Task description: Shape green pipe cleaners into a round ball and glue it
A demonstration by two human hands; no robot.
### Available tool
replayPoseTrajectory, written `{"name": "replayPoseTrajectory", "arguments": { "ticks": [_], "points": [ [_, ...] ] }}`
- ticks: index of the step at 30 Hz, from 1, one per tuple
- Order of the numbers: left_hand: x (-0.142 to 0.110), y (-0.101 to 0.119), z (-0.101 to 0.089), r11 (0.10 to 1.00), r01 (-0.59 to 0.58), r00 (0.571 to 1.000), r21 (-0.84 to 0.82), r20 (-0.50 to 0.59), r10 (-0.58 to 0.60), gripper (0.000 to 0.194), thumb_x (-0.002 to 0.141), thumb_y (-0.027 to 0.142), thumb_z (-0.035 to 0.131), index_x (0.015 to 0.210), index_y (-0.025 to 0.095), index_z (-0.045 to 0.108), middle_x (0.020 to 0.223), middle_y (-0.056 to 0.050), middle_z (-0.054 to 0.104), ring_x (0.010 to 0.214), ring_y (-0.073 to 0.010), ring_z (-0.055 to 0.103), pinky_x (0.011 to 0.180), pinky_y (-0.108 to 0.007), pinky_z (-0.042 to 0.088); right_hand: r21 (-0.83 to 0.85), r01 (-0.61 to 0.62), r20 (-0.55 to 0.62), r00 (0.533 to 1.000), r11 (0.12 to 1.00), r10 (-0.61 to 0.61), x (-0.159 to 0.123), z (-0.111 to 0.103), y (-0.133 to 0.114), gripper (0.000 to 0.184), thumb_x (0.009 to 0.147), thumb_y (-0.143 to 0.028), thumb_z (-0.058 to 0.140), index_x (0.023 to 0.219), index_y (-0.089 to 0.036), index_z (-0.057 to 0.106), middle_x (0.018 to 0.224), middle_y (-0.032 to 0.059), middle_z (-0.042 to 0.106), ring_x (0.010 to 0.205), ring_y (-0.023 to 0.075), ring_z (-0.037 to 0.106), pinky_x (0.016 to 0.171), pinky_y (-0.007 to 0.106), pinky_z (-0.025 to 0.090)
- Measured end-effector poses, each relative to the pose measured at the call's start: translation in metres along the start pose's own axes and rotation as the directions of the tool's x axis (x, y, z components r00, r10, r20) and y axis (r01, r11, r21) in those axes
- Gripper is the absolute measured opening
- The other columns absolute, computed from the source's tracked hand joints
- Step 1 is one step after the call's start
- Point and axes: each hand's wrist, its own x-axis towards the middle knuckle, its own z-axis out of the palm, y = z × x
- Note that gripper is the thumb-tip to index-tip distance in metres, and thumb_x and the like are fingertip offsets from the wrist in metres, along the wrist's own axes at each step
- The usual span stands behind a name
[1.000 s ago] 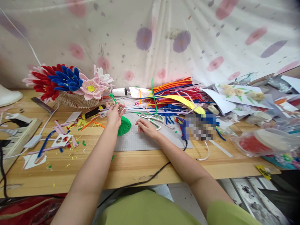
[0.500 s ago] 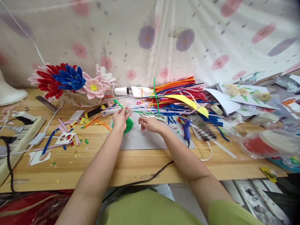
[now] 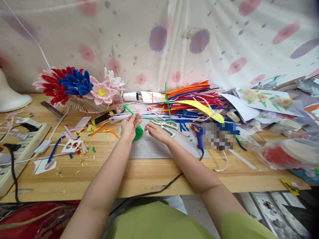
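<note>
My left hand (image 3: 130,126) is closed in a pinch on a green pipe cleaner (image 3: 128,109), which sticks up past the fingertips toward the back left. Just below that hand a bundle of green fuzzy loops (image 3: 138,133) lies over the grey cutting mat (image 3: 159,151), partly covered by the hand. To the right, my right hand (image 3: 156,131) has its thumb and fingers drawn together; whatever they pinch is too thin to make out. White-handled scissors (image 3: 170,125) lie right behind it, on the mat's far side.
A glue gun (image 3: 199,136) rests at the mat's right edge. Behind are piled colourful pipe cleaners (image 3: 191,89) and a spool of white thread (image 3: 130,96). Fuzzy flowers (image 3: 77,84) stand back left, with scraps (image 3: 71,146) in front. A power strip (image 3: 37,142) sits far left.
The view has shifted slightly. My right hand has come a little nearer my left, uncovering more of the scissors' handles. My left hand keeps hold of the green pipe cleaner.
</note>
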Motion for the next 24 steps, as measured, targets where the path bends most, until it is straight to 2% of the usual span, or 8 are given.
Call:
{"name": "replayPoseTrajectory", "arguments": {
  "ticks": [3, 8, 10, 12, 16, 19, 24],
  "points": [
    [-0.002, -0.005, -0.003, 1.000, -0.003, 0.999, 0.014, 0.054, 0.002, 0.004, 0.079, 0.017, 0.056, 0.078, 0.013, 0.058, 0.082, -0.004, 0.068, 0.073, -0.0134, 0.067, 0.070, -0.027, 0.052, 0.094, -0.040, 0.007, 0.999, 0.995, 0.040, 0.004, 0.003, 0.002, 0.021, 0.082, -0.029, 0.035, 0.072, -0.018, 0.049, 0.050, -0.0068, 0.036, 0.046, 0.0071, 0.034, 0.048, 0.020, 0.027],
    [-0.003, -0.007, -0.002, 1.000, -0.014, 0.999, 0.007, 0.043, 0.014, 0.008, 0.075, 0.021, 0.061, 0.077, 0.014, 0.057, 0.083, -0.004, 0.068, 0.073, -0.0141, 0.067, 0.070, -0.027, 0.051, 0.208, -0.172, 0.033, 0.985, 0.963, 0.168, 0.003, 0.002, -0.001, 0.020, 0.083, -0.028, 0.035, 0.069, -0.018, 0.045, 0.049, -0.0072, 0.035, 0.040, 0.0055, 0.029, 0.042, 0.019, 0.021],
    [-0.003, -0.007, -0.001, 1.000, -0.014, 0.999, -0.011, 0.042, 0.014, 0.007, 0.075, 0.020, 0.061, 0.077, 0.014, 0.057, 0.081, -0.004, 0.067, 0.073, -0.0143, 0.067, 0.069, -0.027, 0.052, 0.301, -0.197, 0.108, 0.979, 0.933, 0.172, 0.001, 0.000, -0.003, 0.021, 0.085, -0.032, 0.034, 0.071, -0.019, 0.043, 0.049, -0.0084, 0.030, 0.038, 0.0050, 0.024, 0.040, 0.019, 0.017],
    [-0.004, -0.008, 0.000, 1.000, -0.010, 0.999, -0.022, 0.048, 0.011, 0.007, 0.075, 0.020, 0.061, 0.076, 0.014, 0.057, 0.079, -0.003, 0.067, 0.073, -0.0142, 0.067, 0.069, -0.027, 0.052, 0.361, -0.176, 0.160, 0.979, 0.916, 0.125, 0.000, -0.002, -0.002, 0.024, 0.086, -0.038, 0.034, 0.073, -0.019, 0.042, 0.050, -0.0091, 0.027, 0.038, 0.0047, 0.021, 0.039, 0.019, 0.015],
    [-0.006, -0.012, -0.001, 1.000, -0.015, 0.997, -0.006, 0.072, 0.015, 0.009, 0.072, 0.020, 0.064, 0.076, 0.015, 0.058, 0.077, -0.002, 0.066, 0.073, -0.0137, 0.066, 0.069, -0.026, 0.052, 0.277, -0.097, 0.098, 0.993, 0.956, 0.072, 0.000, -0.004, 0.007, 0.033, 0.084, -0.047, 0.039, 0.067, -0.018, 0.042, 0.051, -0.0076, 0.032, 0.041, 0.0041, 0.024, 0.040, 0.019, 0.017],
    [-0.008, -0.015, -0.003, 1.000, -0.006, 0.998, 0.015, 0.065, 0.005, 0.008, 0.072, 0.020, 0.063, 0.075, 0.014, 0.058, 0.078, -0.003, 0.066, 0.074, -0.0146, 0.066, 0.070, -0.028, 0.051, 0.219, -0.108, 0.081, 0.992, 0.970, 0.093, 0.001, -0.004, 0.013, 0.038, 0.083, -0.050, 0.040, 0.064, -0.018, 0.043, 0.050, -0.0064, 0.034, 0.041, 0.0045, 0.026, 0.040, 0.019, 0.018],
    [-0.012, -0.019, -0.004, 0.999, -0.022, 0.998, 0.042, 0.051, 0.020, 0.010, 0.071, 0.021, 0.063, 0.074, 0.014, 0.057, 0.080, -0.004, 0.066, 0.074, -0.0156, 0.067, 0.071, -0.028, 0.051, 0.206, -0.140, 0.067, 0.989, 0.969, 0.129, 0.002, -0.003, 0.019, 0.041, 0.083, -0.052, 0.039, 0.061, -0.018, 0.046, 0.045, -0.0070, 0.030, 0.040, 0.0053, 0.026, 0.040, 0.020, 0.019]
  ]
}}
